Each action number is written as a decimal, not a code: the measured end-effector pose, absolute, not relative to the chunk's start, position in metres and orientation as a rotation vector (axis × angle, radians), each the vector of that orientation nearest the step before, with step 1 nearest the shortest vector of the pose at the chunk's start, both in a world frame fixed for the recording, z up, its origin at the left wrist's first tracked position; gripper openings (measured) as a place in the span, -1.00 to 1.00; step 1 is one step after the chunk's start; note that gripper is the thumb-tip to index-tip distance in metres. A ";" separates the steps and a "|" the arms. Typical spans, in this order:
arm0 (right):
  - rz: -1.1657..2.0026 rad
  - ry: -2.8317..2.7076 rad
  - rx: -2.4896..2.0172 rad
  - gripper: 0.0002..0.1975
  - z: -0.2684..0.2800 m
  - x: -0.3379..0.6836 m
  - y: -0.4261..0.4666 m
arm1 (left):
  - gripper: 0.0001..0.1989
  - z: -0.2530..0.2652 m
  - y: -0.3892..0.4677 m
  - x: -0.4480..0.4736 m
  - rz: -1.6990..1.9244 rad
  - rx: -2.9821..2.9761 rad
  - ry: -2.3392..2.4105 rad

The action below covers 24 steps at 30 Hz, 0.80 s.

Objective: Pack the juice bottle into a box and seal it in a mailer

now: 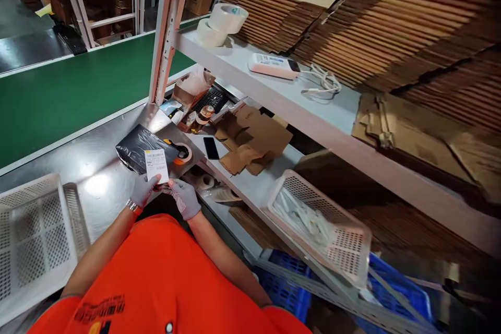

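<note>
A white printed card (156, 165) with a barcode is held up in front of my body. My left hand (145, 190), in a grey glove and with a metal watch at the wrist, pinches its lower left edge. By the lower right corner, my right hand (183, 198), also gloved, closes on the same card. Just behind it, a black plastic mailing bag (136, 145) lies on the steel table (99, 188). A tape dispenser (182, 153) with orange parts rests beside the bag, partly overlapped by it.
Left stands a white perforated basket (39, 240); right, another basket (352, 250) holds clear plastic pieces. A phone (211, 148), cardboard (258, 141) and a bottle (202, 118) lie ahead. The upper shelf (274, 95) carries tape rolls (227, 18), a power strip (272, 65) and stacked cartons.
</note>
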State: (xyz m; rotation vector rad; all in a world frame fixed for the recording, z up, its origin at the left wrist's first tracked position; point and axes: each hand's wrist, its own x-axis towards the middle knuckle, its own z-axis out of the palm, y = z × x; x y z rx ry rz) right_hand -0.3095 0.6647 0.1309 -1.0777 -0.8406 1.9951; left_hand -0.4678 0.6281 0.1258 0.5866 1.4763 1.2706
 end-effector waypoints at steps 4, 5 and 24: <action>1.921 -0.786 -1.122 -0.49 0.130 -0.313 0.665 | -0.48 0.129 0.620 -0.473 1.368 0.969 1.899; 1.893 -0.806 -1.132 -0.49 0.128 -0.314 0.664 | -0.52 0.132 0.617 -0.474 1.381 1.144 1.938; 1.827 -1.308 -1.001 -0.75 0.125 -0.360 0.679 | -0.64 0.139 0.622 -0.520 1.311 1.301 1.587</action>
